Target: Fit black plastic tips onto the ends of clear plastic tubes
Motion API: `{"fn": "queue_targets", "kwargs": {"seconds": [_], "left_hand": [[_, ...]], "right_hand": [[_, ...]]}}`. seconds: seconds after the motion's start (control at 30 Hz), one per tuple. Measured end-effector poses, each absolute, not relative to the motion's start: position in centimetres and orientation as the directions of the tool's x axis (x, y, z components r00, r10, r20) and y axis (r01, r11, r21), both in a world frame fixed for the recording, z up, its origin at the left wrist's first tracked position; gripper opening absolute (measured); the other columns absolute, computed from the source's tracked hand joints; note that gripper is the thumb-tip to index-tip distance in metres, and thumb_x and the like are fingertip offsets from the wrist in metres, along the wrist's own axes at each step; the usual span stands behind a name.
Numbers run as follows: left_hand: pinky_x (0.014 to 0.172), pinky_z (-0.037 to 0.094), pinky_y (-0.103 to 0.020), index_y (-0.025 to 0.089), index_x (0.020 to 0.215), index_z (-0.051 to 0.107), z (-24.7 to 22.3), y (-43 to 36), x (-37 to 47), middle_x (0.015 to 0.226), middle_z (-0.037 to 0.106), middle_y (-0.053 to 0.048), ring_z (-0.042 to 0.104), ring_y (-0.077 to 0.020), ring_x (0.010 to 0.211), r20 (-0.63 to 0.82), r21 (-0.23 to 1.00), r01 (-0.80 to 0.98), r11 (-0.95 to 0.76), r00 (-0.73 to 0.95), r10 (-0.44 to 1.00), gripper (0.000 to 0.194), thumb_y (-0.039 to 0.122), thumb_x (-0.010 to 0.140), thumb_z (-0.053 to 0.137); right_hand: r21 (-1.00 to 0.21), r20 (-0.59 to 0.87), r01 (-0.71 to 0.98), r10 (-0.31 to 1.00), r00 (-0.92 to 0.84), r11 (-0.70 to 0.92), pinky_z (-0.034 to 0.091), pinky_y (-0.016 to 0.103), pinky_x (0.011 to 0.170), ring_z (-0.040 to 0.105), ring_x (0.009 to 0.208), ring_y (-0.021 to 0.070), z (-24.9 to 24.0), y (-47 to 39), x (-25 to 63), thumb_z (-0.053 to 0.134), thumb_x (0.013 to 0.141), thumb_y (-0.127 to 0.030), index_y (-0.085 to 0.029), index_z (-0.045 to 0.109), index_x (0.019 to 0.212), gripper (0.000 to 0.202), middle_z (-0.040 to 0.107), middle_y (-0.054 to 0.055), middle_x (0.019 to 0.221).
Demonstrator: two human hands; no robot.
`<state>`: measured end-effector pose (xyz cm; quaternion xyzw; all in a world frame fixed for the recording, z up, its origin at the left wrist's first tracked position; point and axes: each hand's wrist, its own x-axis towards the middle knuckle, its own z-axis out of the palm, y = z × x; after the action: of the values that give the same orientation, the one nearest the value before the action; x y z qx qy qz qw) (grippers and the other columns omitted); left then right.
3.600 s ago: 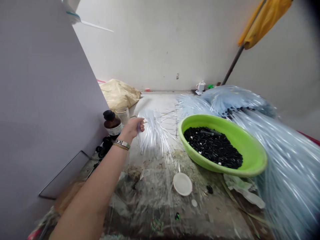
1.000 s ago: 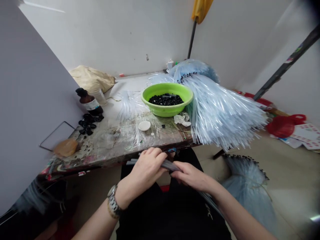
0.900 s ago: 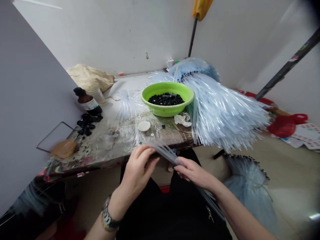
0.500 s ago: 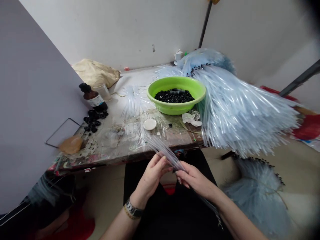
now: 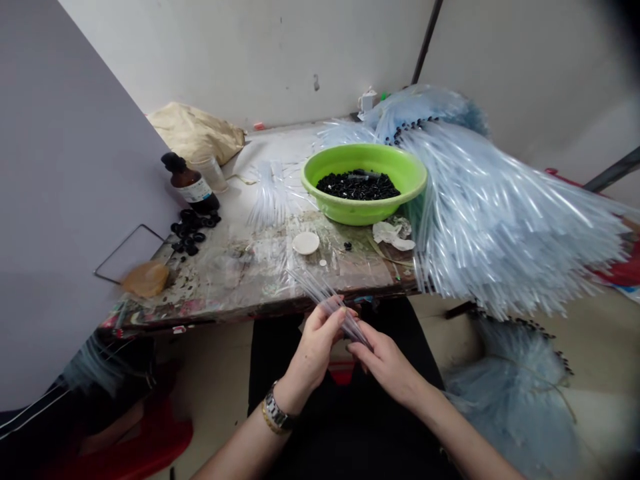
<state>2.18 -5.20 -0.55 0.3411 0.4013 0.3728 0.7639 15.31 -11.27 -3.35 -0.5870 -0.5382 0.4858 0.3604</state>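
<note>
Over my lap, in front of the table edge, both hands grip one bundle of thin clear plastic tubes. My left hand is closed round the middle of the bundle, thumb on top. At the lower end, my right hand has its fingers wrapped round the same tubes, and the tube ends there are hidden. The upper ends fan out toward the tabletop. Beyond them stands a green basin holding small black parts. A round white lid lies just past the tube tips.
A huge heap of clear tubes overhangs the table's right side. More bundled tubes are on the floor. At left stand a brown bottle, black caps and a cloth bag. Another person's leg shows lower left.
My left hand has slid along the bundle, its fingers now wrapped further over the tubes. My right hand stays at the lower end. The view has shifted slightly.
</note>
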Motion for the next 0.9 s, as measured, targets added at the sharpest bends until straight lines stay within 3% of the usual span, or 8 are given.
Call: {"fn": "queue_targets", "kwargs": {"seconds": [0.13,0.3,0.47,0.57,0.67,0.8,0.9], "left_hand": [[0.085,0.046,-0.031,0.016,0.110,0.062,-0.9,-5.0,1.9,0.096,0.071,-0.009,0.065,-0.0186,0.088,-0.340,0.801,-0.318,0.508,0.457,0.822,0.029,0.025,0.083,0.064],[0.088,0.046,-0.035,0.014,0.117,0.059,-1.3,-4.9,1.7,0.104,0.071,-0.012,0.066,-0.0208,0.092,-0.327,0.774,-0.331,0.540,0.521,0.788,0.032,0.022,0.086,0.059],[0.086,0.048,-0.036,0.013,0.122,0.054,-1.7,-5.3,1.6,0.107,0.070,-0.014,0.066,-0.0219,0.093,-0.320,0.756,-0.366,0.542,0.516,0.794,0.036,0.023,0.087,0.058],[0.088,0.047,-0.037,0.012,0.117,0.056,-1.9,-5.5,1.7,0.107,0.070,-0.014,0.065,-0.0226,0.096,-0.296,0.760,-0.386,0.523,0.510,0.807,0.031,0.023,0.088,0.057],[0.090,0.046,-0.038,0.013,0.114,0.057,-2.1,-5.7,1.8,0.105,0.071,-0.013,0.065,-0.0221,0.096,-0.293,0.759,-0.407,0.507,0.481,0.826,0.028,0.023,0.088,0.057],[0.089,0.046,-0.036,0.013,0.109,0.060,-2.2,-5.7,1.9,0.098,0.072,-0.010,0.066,-0.0197,0.091,-0.301,0.743,-0.445,0.500,0.446,0.843,0.025,0.022,0.086,0.060],[0.090,0.045,-0.036,0.013,0.109,0.060,-2.2,-5.6,1.8,0.097,0.071,-0.010,0.066,-0.0195,0.090,-0.290,0.749,-0.432,0.502,0.467,0.835,0.025,0.023,0.086,0.060]], "right_hand": [[-0.955,-0.168,0.256,0.985,-0.047,-0.151,0.041,0.025,0.063,0.051,0.067,0.0137,-3.5,-11.4,15.5,0.046,0.088,-0.027,-0.018,0.057,0.098,0.017,0.058,0.000,0.077],[-0.968,-0.178,0.184,0.983,-0.040,-0.168,0.043,0.026,0.061,0.052,0.060,0.0125,-4.0,-11.6,15.8,0.041,0.092,-0.028,-0.017,0.055,0.085,0.019,0.054,-0.002,0.066],[-0.976,-0.209,0.064,0.978,0.015,-0.209,0.049,0.028,0.063,0.062,0.065,0.0158,-4.4,-11.7,15.8,0.045,0.092,-0.038,-0.017,0.059,0.096,0.025,0.063,0.002,0.074],[-0.979,-0.196,0.040,0.978,0.072,-0.199,0.052,0.029,0.068,0.066,0.072,0.0179,-4.4,-11.6,15.8,0.047,0.090,-0.041,-0.018,0.061,0.105,0.030,0.068,0.005,0.090],[-0.981,-0.147,0.114,0.983,0.109,-0.159,0.052,0.030,0.073,0.066,0.079,0.0189,-4.4,-11.6,16.0,0.048,0.090,-0.040,-0.018,0.063,0.107,0.032,0.069,0.006,0.098],[-0.937,-0.093,0.324,0.986,0.139,-0.134,0.049,0.028,0.073,0.063,0.078,0.0184,-4.0,-11.7,16.5,0.048,0.090,-0.037,-0.017,0.066,0.094,0.027,0.070,0.004,0.085],[-0.910,-0.067,0.397,0.988,0.136,-0.117,0.047,0.027,0.071,0.062,0.076,0.0177,-3.7,-11.7,16.6,0.047,0.090,-0.034,-0.017,0.066,0.094,0.025,0.070,0.004,0.084]]}}
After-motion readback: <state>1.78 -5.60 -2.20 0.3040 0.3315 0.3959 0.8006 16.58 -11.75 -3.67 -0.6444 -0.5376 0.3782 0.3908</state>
